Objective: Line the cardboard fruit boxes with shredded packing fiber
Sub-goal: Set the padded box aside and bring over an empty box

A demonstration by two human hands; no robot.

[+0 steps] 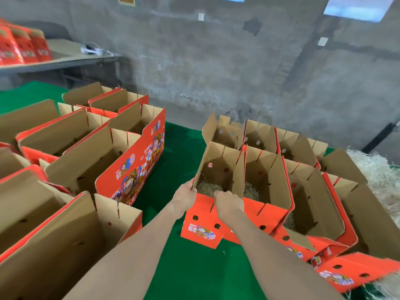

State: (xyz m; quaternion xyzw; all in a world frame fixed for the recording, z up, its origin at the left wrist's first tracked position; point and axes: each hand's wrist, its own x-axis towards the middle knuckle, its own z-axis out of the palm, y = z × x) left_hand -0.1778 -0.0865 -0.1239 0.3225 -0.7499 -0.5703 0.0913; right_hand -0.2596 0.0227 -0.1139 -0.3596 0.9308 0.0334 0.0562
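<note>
The left grip [185, 197] and right grip [229, 202] both hold the near edge of the box [201, 213] on the green counter [173, 148]. Some fiber [208, 188] sits inside. Hold the box steady and spread the fiber flat into the corners.

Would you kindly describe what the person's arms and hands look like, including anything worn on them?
The left forearm and right forearm are bare, with no sleeves in view. The left hand and right hand wear no gloves, and no watch or bracelet shows at either wrist.
</note>
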